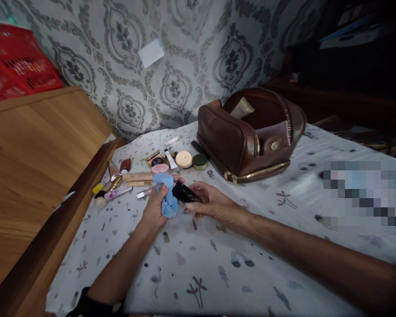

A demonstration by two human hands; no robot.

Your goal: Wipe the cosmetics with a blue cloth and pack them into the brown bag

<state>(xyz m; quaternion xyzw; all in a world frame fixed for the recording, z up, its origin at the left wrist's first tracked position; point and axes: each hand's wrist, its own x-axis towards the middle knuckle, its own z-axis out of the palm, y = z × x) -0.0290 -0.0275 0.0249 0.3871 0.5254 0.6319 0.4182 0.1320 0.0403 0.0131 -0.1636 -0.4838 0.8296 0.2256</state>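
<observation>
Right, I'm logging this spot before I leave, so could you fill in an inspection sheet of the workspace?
Surface: table under a white printed tablecloth, with small wrinkles.
Things in hand: blue cloth at one end of a shiny black container.
Clutter: small makeup items, including a pale round case and a green jar; open brown bag with a pale tube inside.
Hands: left hand grips the cloth; right hand holds the container's other end.
Cables: nothing seen.
Surroundings: patterned wall, red basket, wooden panel; far right too dark to tell.
</observation>
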